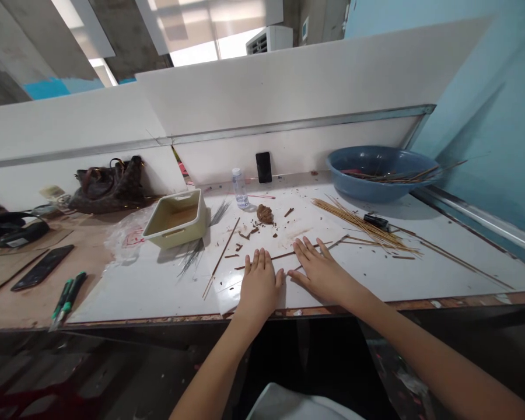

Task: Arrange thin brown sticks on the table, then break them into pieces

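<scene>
Both my hands lie flat, palms down, near the front of the white tabletop (149, 291). My left hand (260, 283) has its fingers stretched forward over the left part of a thin brown stick (283, 255). Further along the same stick rests my right hand (317, 268), fingers spread, partly hiding it. Just beyond the hands sits a lump of brown clay-like paste (265, 214) with crumbs and short broken pieces around it. A finished-looking brown-coated stick (223, 254) lies to the left. A thin grey tool (336, 241) passes by my right fingers.
Bundled bare sticks (359, 224) lie at right, a black object (376, 221) on them. Behind stands a blue basin (380, 175) holding more sticks. A green tub (177, 219), water bottle (240, 189) and upright phone (263, 167) stand further back. Green-handled tools (70, 294) lie left.
</scene>
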Action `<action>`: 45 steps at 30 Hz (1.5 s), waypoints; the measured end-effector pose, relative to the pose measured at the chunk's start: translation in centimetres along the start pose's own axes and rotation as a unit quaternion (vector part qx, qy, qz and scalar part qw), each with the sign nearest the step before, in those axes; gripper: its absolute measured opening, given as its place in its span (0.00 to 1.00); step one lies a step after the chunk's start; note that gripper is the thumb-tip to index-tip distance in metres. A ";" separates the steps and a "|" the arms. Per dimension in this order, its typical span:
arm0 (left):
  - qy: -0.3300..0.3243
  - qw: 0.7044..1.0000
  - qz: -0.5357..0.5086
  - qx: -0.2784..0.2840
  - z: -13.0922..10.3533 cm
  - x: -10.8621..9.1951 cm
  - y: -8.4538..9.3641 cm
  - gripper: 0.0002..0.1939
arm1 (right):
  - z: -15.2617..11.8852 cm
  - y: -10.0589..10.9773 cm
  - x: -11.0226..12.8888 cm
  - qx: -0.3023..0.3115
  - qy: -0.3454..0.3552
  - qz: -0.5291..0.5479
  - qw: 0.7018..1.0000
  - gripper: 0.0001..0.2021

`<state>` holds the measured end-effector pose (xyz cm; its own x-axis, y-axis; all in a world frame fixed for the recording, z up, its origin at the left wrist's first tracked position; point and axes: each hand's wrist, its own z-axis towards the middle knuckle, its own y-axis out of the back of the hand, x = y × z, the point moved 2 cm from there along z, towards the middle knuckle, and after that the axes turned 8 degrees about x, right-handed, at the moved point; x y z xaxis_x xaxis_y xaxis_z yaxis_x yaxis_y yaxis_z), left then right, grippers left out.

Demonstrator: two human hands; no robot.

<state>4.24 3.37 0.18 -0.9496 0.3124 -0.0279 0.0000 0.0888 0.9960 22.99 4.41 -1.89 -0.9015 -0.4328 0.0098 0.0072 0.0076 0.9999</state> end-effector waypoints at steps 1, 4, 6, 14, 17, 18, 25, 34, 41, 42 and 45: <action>0.003 1.000 0.000 -0.001 0.1 0.0 0.0 0.33 | 0.2 0.1 0.0 0.005 -0.002 0.000 1.000 0.43; 0.002 1.000 0.003 -0.014 -0.4 -0.2 -0.3 0.33 | -0.4 -0.1 0.2 -0.001 -0.002 0.000 1.000 0.43; -0.008 0.999 0.008 -0.032 -1.4 -0.3 -0.8 0.32 | -1.7 -0.4 0.5 -0.019 0.010 -0.002 1.000 0.44; -0.004 1.000 0.002 -0.022 -0.9 -0.4 -0.4 0.33 | -1.4 -0.3 -0.6 -0.026 0.033 0.004 0.999 0.42; 0.020 1.000 -0.006 -0.016 0.0 -0.4 0.0 0.33 | 0.0 0.0 -0.9 -0.006 0.036 0.010 0.999 0.42; 0.023 1.000 -0.007 -0.018 -0.1 -0.5 -0.1 0.33 | -0.1 0.0 -0.8 -0.005 0.037 0.009 0.999 0.42; -0.012 0.999 0.009 -0.050 -2.9 -0.7 -1.5 0.32 | -3.7 -1.2 0.6 -0.053 0.047 -0.008 0.997 0.43; 0.013 0.999 -0.007 -0.035 -0.9 -0.3 -0.8 0.32 | -0.9 -0.6 -0.5 -0.032 0.046 0.008 0.998 0.42; -0.005 0.997 -0.008 -0.073 -1.9 -0.1 -2.4 0.31 | -1.8 -1.1 -0.3 -0.052 0.063 -0.006 0.997 0.42; 0.001 0.998 -0.007 -0.067 -1.4 0.1 -2.0 0.31 | -1.1 -0.8 -0.5 -0.040 0.061 -0.004 0.997 0.42; 0.013 0.999 -0.007 -0.047 -0.1 0.3 -1.0 0.32 | 0.5 0.1 -0.8 -0.011 0.056 0.002 0.998 0.40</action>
<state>3.97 3.26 -0.83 -0.9569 0.2874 -0.0407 -0.0416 0.0029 0.9991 23.52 5.25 -1.79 -0.8475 -0.5306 0.0130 0.0216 -0.0100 0.9997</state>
